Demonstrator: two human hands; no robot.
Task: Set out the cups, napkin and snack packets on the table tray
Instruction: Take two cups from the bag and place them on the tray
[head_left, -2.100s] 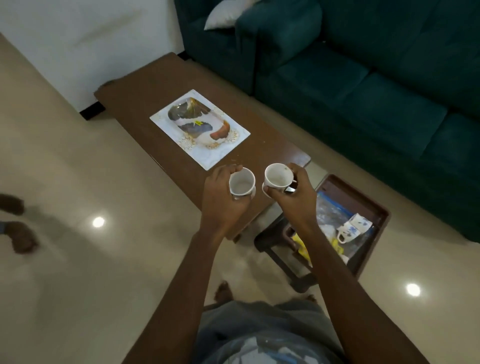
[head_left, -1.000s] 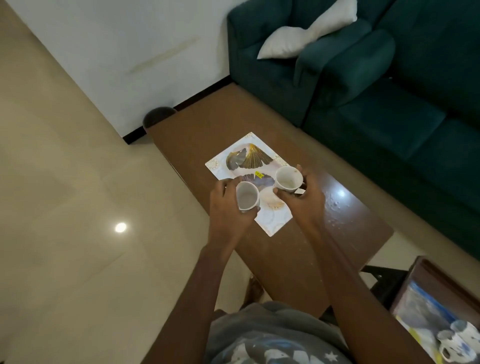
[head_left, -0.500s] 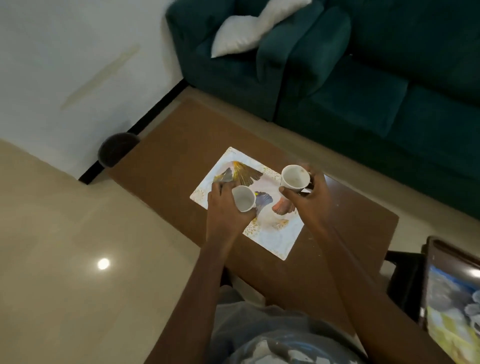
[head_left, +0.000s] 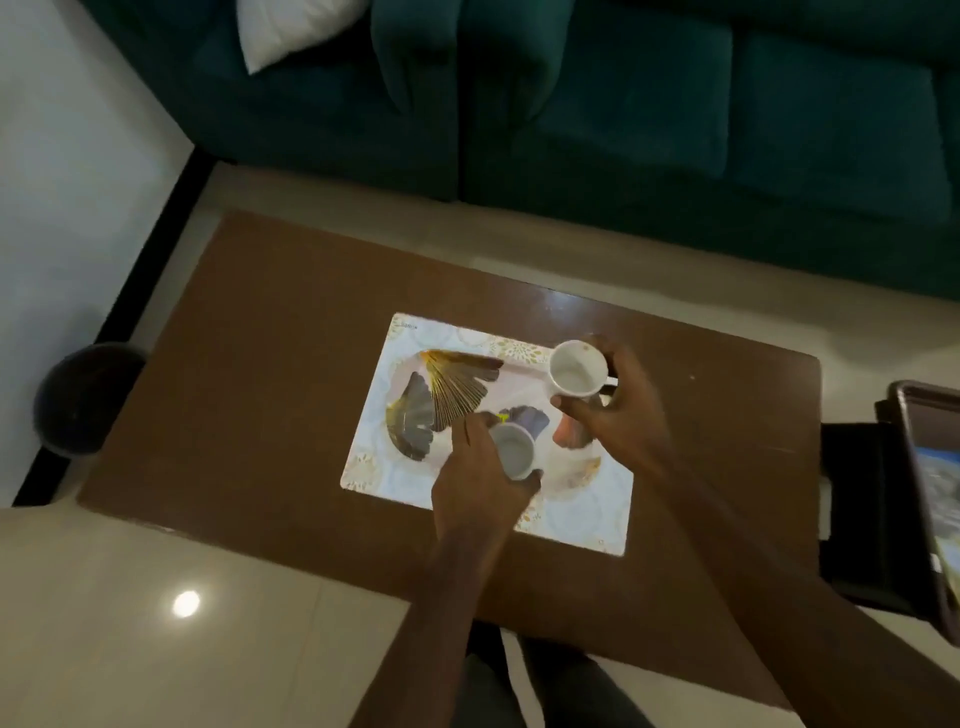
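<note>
A white rectangular tray (head_left: 395, 353) with a leaf pattern lies in the middle of the brown coffee table (head_left: 270, 374). My left hand (head_left: 478, 483) grips a white cup (head_left: 511, 449) over the tray's near half, tilted with its mouth facing right. My right hand (head_left: 618, 410) holds a second white cup (head_left: 577, 369) upright by its handle side over the tray's far right part. Whether either cup touches the tray I cannot tell. Napkin and snack packets do not show here.
A dark green sofa (head_left: 649, 114) with a white cushion (head_left: 291, 31) runs behind the table. A dark round bin (head_left: 85, 397) stands at the table's left end. A second brown tray (head_left: 930, 499) with bright contents sits on a dark stool at the right edge.
I carried both cups from beside the stool to over the patterned tray. My view swung above the table, and both hands came lower toward the tray.
</note>
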